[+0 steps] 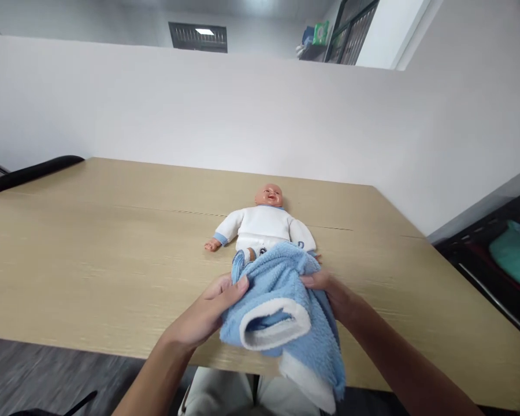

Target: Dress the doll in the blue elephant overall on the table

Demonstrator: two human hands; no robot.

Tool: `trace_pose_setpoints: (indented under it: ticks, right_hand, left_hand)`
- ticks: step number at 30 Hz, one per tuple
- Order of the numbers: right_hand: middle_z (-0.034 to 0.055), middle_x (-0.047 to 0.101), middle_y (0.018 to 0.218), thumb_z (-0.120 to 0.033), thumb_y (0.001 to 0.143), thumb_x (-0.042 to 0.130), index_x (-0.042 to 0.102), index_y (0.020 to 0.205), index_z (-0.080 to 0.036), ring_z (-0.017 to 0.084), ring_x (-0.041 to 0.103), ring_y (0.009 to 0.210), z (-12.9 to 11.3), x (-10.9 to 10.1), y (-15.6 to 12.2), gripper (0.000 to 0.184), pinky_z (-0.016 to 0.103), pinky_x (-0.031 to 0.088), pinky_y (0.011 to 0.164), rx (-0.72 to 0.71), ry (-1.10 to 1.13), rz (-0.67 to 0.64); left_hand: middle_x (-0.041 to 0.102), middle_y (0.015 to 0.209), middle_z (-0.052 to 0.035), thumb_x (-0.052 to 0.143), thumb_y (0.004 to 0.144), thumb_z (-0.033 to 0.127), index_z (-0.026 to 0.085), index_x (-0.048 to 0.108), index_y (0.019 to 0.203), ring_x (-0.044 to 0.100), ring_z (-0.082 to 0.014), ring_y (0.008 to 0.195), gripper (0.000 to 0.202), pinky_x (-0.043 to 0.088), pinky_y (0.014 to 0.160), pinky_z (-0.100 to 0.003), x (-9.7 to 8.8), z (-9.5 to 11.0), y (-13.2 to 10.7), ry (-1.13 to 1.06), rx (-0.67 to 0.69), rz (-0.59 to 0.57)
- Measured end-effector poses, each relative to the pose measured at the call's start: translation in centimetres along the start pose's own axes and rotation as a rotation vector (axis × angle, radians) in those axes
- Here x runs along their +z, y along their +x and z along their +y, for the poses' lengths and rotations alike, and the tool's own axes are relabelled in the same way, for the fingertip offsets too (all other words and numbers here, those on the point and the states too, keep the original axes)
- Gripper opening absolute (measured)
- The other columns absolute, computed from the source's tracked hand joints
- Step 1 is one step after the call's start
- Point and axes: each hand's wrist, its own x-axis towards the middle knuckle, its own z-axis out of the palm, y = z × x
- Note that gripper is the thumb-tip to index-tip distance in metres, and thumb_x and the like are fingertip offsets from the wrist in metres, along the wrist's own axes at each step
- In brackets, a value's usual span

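A baby doll (268, 196) lies on its back on the table, head toward the wall, in a white sweater (263, 222) with blue cuffs. Fluffy light blue doll pants (273, 277) with white cuffs are held up over the doll's lower body and hide its legs. One white cuff opening faces me; the other leg hangs past the table's front edge. My left hand (212, 306) grips the pants on the left side, thumb on top. On the right, my right hand (329, 292) has closed on the cloth, its fingers partly hidden behind it.
The wooden table (91, 260) reaches back to a pale partition wall (199, 110). A black chair (34, 173) stands at the left edge. To the right, a dark rack (494, 260) holds a teal cloth item (517, 254). My lap is below the front edge.
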Motion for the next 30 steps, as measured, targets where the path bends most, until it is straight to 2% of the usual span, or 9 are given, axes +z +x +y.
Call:
trace_pose_setpoints:
  ticks: [3,6,9,12,15,21,26,28,30]
  right_hand:
    - [0.01,0.083,0.11,-0.056,0.075,0.093,0.076,0.126,-0.018,0.028,0.08,0.1,-0.6,1.6,-1.0,0.065,0.037,0.064,0.093,0.042,0.057,0.102]
    - [0.011,0.081,0.123,-0.06,0.084,0.089,0.073,0.131,-0.02,0.029,0.078,0.115,-1.7,2.8,-2.0,0.064,0.04,0.061,0.105,-0.069,-0.044,0.136]
    - [0.0131,0.074,0.14,-0.058,0.086,0.09,0.065,0.148,-0.022,0.031,0.071,0.131,-2.7,3.5,-2.6,0.076,0.045,0.055,0.117,-0.131,-0.165,-0.061]
    - [0.0115,0.073,0.145,-0.047,0.077,0.1,0.063,0.154,-0.023,0.034,0.065,0.141,-3.2,4.0,-2.9,0.089,0.047,0.051,0.123,-0.047,-0.243,-0.307]
    - [0.0085,0.075,0.141,-0.042,0.07,0.105,0.068,0.151,-0.024,0.034,0.065,0.14,-3.1,4.3,-3.6,0.091,0.044,0.052,0.121,0.008,-0.276,-0.358]
    - [0.0133,0.076,0.142,-0.067,0.093,0.082,0.065,0.155,-0.024,0.035,0.071,0.134,-1.5,3.8,-6.4,0.077,0.051,0.054,0.119,-0.03,-0.252,-0.039]
    - [0.0165,0.072,0.151,-0.075,0.096,0.071,0.069,0.153,-0.025,0.042,0.062,0.146,-0.9,4.3,-6.7,0.075,0.064,0.04,0.131,0.075,-0.554,0.215]
    - [0.0155,0.068,0.156,-0.071,0.097,0.072,0.069,0.152,-0.025,0.042,0.058,0.151,-1.1,4.9,-6.2,0.071,0.065,0.035,0.134,0.102,-0.627,0.253]
    - [0.0143,0.07,0.154,-0.064,0.092,0.082,0.067,0.153,-0.025,0.04,0.062,0.147,-1.3,5.5,-5.8,0.074,0.062,0.042,0.131,0.13,-0.583,0.188]
  left_hand:
    - [0.073,0.11,-0.0083,0.075,0.094,0.071,0.02,0.075,0.124,0.065,-0.0254,0.101,0.058,0.053,0.096,-0.036,0.6,0.9,-1.2,0.149,0.027,-0.096]
    - [0.074,0.118,-0.0076,0.093,0.077,0.06,0.023,0.074,0.132,0.065,-0.0317,0.115,0.069,0.052,0.105,-0.04,0.7,1.4,-2.2,0.228,0.078,-0.215]
    - [0.076,0.104,-0.0059,0.097,0.07,0.053,0.022,0.08,0.119,0.069,-0.0312,0.107,0.06,0.054,0.098,-0.037,0.3,0.4,-2.9,0.144,0.15,-0.165]
    - [0.077,0.102,-0.0058,0.093,0.079,0.054,0.023,0.081,0.113,0.071,-0.0292,0.103,0.047,0.055,0.098,-0.038,-0.5,-1.0,-3.4,0.088,0.227,-0.052]
    - [0.079,0.115,-0.0082,0.085,0.091,0.055,0.023,0.08,0.12,0.071,-0.0296,0.112,0.044,0.054,0.105,-0.039,-0.2,-1.3,-3.8,0.146,0.169,-0.019]
    - [0.074,0.136,-0.0088,0.074,0.104,0.049,0.022,0.07,0.146,0.065,-0.026,0.12,0.05,0.05,0.108,-0.034,3.2,0.6,-4.3,0.253,0.03,-0.01]
    - [0.077,0.112,-0.0058,0.088,0.091,0.049,0.016,0.079,0.125,0.064,-0.0198,0.098,0.048,0.05,0.085,-0.024,3.5,0.8,-4.3,0.185,0.018,-0.049]
    - [0.077,0.111,-0.0056,0.092,0.086,0.043,0.015,0.08,0.12,0.067,-0.0199,0.098,0.046,0.052,0.085,-0.024,3.2,0.3,-4.3,0.131,0.008,-0.007]
    - [0.079,0.117,-0.0074,0.094,0.084,0.039,0.016,0.078,0.127,0.072,-0.0237,0.106,0.051,0.056,0.092,-0.027,3.0,-0.3,-4.3,0.066,0.016,0.028]
